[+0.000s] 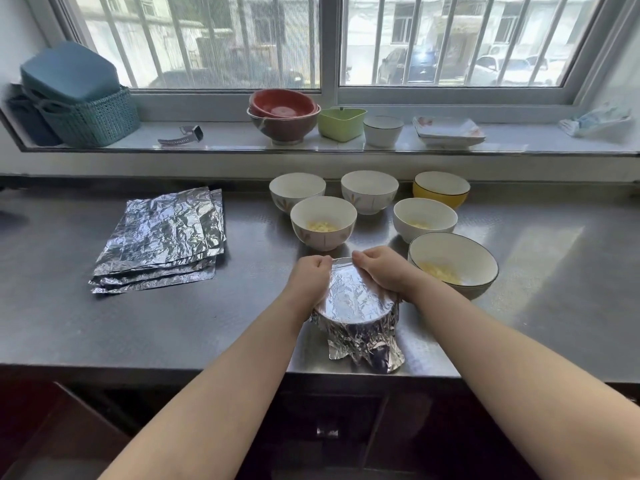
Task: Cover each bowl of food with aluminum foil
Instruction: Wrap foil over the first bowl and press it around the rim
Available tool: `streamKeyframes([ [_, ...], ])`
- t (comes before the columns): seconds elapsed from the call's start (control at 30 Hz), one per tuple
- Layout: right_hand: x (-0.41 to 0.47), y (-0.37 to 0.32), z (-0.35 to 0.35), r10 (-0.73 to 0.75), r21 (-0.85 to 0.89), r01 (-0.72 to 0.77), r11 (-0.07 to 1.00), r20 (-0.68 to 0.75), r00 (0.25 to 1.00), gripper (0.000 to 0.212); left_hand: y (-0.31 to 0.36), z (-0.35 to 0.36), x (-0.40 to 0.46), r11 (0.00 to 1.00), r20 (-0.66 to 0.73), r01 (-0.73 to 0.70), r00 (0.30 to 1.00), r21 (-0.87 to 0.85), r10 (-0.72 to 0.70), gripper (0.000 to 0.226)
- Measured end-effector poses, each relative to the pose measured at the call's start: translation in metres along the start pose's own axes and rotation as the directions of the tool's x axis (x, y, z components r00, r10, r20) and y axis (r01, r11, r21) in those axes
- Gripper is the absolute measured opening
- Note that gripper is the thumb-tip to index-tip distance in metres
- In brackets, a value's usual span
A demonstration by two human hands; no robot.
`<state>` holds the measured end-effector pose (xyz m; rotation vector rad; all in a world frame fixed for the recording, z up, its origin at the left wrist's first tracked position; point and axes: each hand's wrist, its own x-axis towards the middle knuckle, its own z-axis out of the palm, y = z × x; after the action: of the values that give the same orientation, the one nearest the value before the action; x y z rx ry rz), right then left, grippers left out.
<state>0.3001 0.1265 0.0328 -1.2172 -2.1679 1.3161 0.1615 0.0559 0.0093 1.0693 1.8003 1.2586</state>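
Nearest the camera, two bare forearms reach over the table point(104, 306) to a bowl point(356, 320) at its front edge, already draped in a foil sheet point(353, 299). Judging by that, the step in hand is crimping the foil down around the far rim; the near side hangs loose and crumpled, so the next move probably calls for pressing that skirt tight under the rim. Left hand point(310, 273) and right hand point(381, 268) sit close together at the far rim, fingers curled, pinching the foil against it. Six open bowls stand just beyond, uncovered, among them a large bowl point(453, 263) and a yellow bowl point(441, 188). Spare foil sheets point(162, 237) lie stacked well to the left.
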Motion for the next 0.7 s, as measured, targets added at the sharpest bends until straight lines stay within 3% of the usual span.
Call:
streamKeyframes([
  [0.27, 0.0, 0.002, 0.001, -0.005, 0.039, 0.005, 0.999, -0.017, 1.0, 0.045, 0.004, -0.008, -0.008, 0.965, 0.121, 0.171, 0.981, -0.198, -0.149, 0.029],
  [0.57, 0.001, 0.0, 0.002, 0.085, 0.029, -0.085, 0.996, 0.011, 0.996, 0.045, 0.006, -0.004, -0.013, 0.971, 0.083, 0.127, 0.99, -0.201, -0.112, 0.045],
  [0.7, 0.004, 0.001, -0.001, 0.093, -0.013, -0.092, 0.996, 0.019, 0.996, 0.042, 0.008, -0.001, -0.016, 0.975, 0.059, 0.098, 0.994, -0.198, -0.088, 0.04],
])
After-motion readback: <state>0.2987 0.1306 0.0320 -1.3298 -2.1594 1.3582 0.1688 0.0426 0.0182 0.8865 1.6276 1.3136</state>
